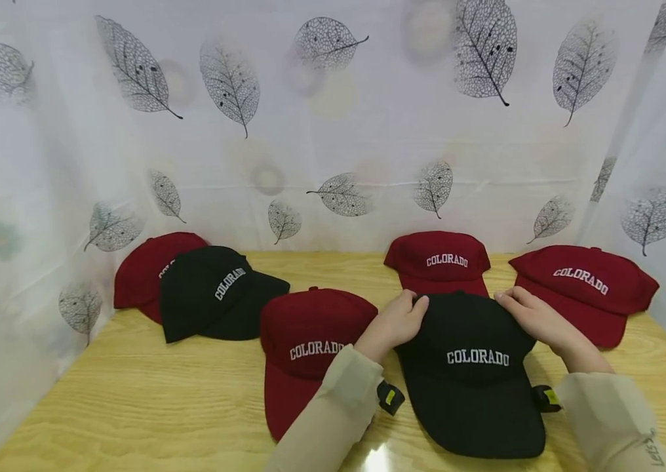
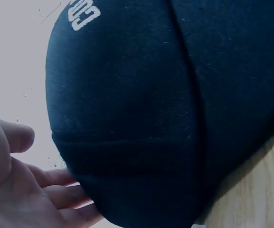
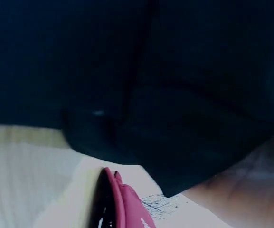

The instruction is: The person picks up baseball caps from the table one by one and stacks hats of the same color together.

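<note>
A black baseball cap (image 1: 474,367) lettered COLORADO stands in front of me, its brim towards me and close over the table. My left hand (image 1: 394,326) is at its upper left edge. In the left wrist view the left fingers (image 2: 63,194) reach behind the black fabric, while the thumb stands off it. At the cap's upper right edge, my right hand (image 1: 542,321) pinches the crown. Dark fabric hides the right fingertips in the right wrist view. Left of the black cap sits a red COLORADO cap (image 1: 315,328), partly covered by my left forearm.
Behind the black cap lies a red cap (image 1: 438,255), with another red cap (image 1: 589,288) to its right. At the back left, a second black cap (image 1: 215,295) overlaps a red cap (image 1: 138,275). A leaf-patterned white curtain (image 1: 333,131) borders the wooden table (image 1: 132,393).
</note>
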### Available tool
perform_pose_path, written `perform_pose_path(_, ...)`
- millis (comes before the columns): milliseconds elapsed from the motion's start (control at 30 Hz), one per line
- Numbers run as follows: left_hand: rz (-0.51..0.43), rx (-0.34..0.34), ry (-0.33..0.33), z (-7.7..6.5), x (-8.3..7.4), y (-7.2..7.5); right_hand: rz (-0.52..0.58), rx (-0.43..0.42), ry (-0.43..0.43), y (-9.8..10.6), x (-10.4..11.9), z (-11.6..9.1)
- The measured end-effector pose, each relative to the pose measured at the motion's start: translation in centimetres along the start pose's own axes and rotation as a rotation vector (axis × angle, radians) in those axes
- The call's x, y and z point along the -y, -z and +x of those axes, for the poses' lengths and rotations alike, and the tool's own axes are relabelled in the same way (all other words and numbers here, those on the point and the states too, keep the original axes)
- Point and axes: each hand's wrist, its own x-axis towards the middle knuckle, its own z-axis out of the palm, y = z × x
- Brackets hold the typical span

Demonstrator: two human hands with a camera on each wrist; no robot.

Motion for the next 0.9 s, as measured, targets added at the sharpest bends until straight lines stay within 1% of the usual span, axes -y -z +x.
perform_pose_path(233,-0.023,-0.03,0.021,0.4,0.4,-0.6,-0.021,0.045,-0.038,-0.1,-0.4,0.1)
perform_pose_path(367,-0.045,-0.04,0.031,0.6,0.9,-0.9,0.015,0.083,-0.07,0.0,-0.4,0.1)
perform_pose_path(500,-0.095,-0.06,0.024,0.6,1.3,-0.9,0.063,0.105,-0.083,0.1,-0.5,0.1)
perform_pose_path(633,-0.142,-0.086,0.006,0.5,1.4,-0.8,0.12,0.099,-0.027,0.1,-0.7,0.1)
perform_pose_path(767,-0.187,-0.105,-0.009,0.3,1.1,-0.6,0.192,0.083,0.052,0.4,-1.0,-0.1)
perform_pose_path(833,-0.204,-0.118,-0.026,0.2,0.8,-0.6,0.227,0.077,0.105,0.5,-1.1,-0.2)
perform_pose_path(900,-0.207,-0.131,-0.06,0.1,0.5,-0.5,0.267,0.074,0.175,0.5,-1.1,-0.3)
